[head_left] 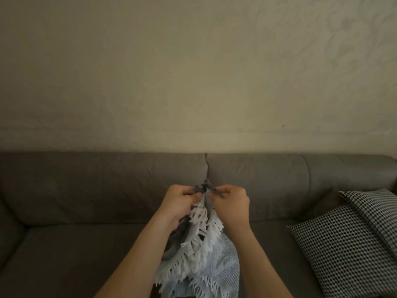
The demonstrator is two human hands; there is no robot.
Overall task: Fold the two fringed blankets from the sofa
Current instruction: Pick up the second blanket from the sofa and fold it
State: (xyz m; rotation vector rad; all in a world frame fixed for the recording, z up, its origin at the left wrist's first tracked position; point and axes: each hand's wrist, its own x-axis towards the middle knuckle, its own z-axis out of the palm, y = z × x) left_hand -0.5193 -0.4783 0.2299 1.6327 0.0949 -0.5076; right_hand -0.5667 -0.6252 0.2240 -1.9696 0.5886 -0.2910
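Note:
A pale blue-and-white woven blanket [223, 261] with a long white fringe hangs bunched in front of the grey sofa [86, 190]. My left hand [178, 203] and my right hand [233, 202] are raised close together and each pinches its top edge, where dark grey fringe strands [205, 188] stick up between the fingers. Dark grey cloth [178, 235] shows under my left wrist; whether it is a second blanket or the same one, I cannot tell. The blanket's lower part runs out of view at the bottom.
A black-and-white patterned cushion [343, 250] lies on the sofa seat at the right, with a second one [373, 211] leaning behind it. The sofa's back cushions meet at a seam right behind my hands. A beige wall rises above the sofa.

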